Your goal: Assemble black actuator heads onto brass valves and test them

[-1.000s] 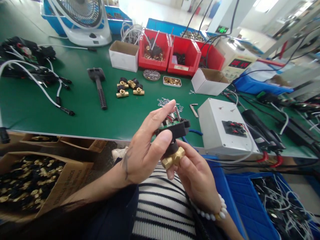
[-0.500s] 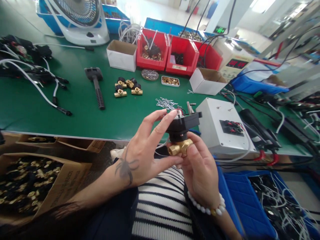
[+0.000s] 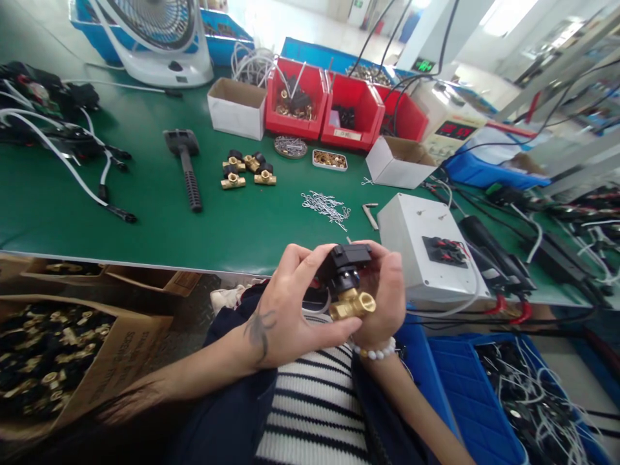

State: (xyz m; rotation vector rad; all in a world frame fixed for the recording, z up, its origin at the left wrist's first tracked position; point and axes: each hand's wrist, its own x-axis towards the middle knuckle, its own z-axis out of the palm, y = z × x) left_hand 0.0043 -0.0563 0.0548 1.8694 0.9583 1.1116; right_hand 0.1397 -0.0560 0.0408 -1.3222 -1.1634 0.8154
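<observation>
Both my hands hold one brass valve with a black actuator head (image 3: 347,284) above my lap, just in front of the green table's edge (image 3: 145,255). My left hand (image 3: 285,316) wraps it from the left, thumb under the brass body and fingers on the black head. From behind and to the right, my right hand (image 3: 385,294), with a white bead bracelet, curls round it. On the table past them lie a heap of thin wire clips (image 3: 325,205) and several more brass valves (image 3: 248,171).
A white switch box (image 3: 419,248) sits right of my hands. Red bins (image 3: 332,106), two small cardboard boxes, a fan (image 3: 155,39), a black handled tool (image 3: 186,165) and cables lie further back. A carton of valves (image 3: 53,352) is at lower left, a blue crate of wires (image 3: 513,394) at lower right.
The valve has come lower and closer to me and has been turned; my right hand has shifted from under the brass body to behind it.
</observation>
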